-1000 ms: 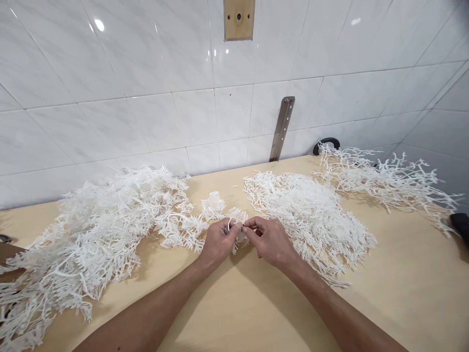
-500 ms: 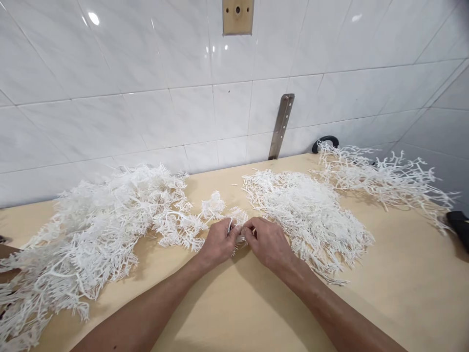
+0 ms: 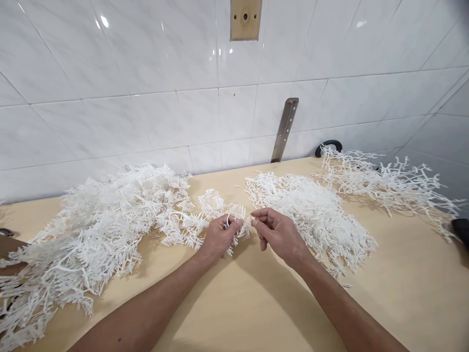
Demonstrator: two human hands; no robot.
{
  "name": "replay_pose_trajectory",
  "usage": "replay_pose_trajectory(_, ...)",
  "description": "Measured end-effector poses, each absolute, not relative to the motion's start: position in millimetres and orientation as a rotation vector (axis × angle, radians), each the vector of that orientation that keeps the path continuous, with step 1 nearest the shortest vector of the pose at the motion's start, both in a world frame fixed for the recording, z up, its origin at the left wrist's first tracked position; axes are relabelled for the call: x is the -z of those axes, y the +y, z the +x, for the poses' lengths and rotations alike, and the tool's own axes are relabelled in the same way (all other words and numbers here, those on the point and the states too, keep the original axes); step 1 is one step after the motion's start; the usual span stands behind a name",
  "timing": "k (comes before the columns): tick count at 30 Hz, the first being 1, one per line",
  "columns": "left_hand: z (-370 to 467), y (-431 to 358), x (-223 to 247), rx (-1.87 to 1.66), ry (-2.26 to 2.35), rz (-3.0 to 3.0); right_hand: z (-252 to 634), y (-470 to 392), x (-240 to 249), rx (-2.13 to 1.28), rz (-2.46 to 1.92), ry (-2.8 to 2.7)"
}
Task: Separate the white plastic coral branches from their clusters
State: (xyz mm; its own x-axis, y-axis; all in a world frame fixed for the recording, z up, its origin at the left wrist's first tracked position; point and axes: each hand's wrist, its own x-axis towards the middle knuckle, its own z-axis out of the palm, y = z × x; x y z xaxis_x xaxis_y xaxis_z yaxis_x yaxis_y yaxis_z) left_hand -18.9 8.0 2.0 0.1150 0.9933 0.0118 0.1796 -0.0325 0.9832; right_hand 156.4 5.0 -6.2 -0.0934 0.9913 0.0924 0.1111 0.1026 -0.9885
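My left hand (image 3: 217, 237) is closed around a white branching plastic sprig (image 3: 240, 213), whose fine tips stick out past the thumb. A thicker white stem curves up between the fingers. Just right of those tips is my right hand (image 3: 280, 234), thumb and forefinger pinched together, the other fingers curled below. Whatever lies in that pinch is too small to make out. Left of my left hand, more branching white sprigs run into a large tangled heap (image 3: 110, 220). To the right of my right hand spreads a low pile of short white pieces (image 3: 311, 210).
Barer, branched white stems (image 3: 388, 183) lie at the back right of the wooden table (image 3: 249, 313). Behind it rises a tiled wall (image 3: 146, 63) with a metal bracket (image 3: 285, 129). A black ring-shaped object (image 3: 329, 145) and a dark object (image 3: 461, 231) are at the right.
My right hand has drawn slightly right, away from my left hand, and its fingers have shifted. My left hand keeps its hold on the sprig. The whole view has shifted a little.
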Motion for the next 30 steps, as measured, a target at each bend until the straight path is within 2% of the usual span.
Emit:
replay_pose_trajectory(3,-18,7,2,-1.048,1.273,1.428,151,2,7,-1.191,-1.18,-1.516)
replay_pose_trajectory(8,-18,8,4,-1.052,1.285,1.423,152,1,11,-1.089,-1.274,-1.571)
replay_pose_trajectory(15,-21,10,4,-1.018,1.21,1.315,152,-1,5,-0.837,-1.307,-1.833)
replay_pose_trajectory(25,-21,6,-8,-0.86,1.185,1.34,156,3,8,-0.364,-1.323,-1.869)
replay_pose_trajectory(30,-21,6,-10,-0.85,1.196,1.335,156,1,4,-0.327,-1.285,-1.884)
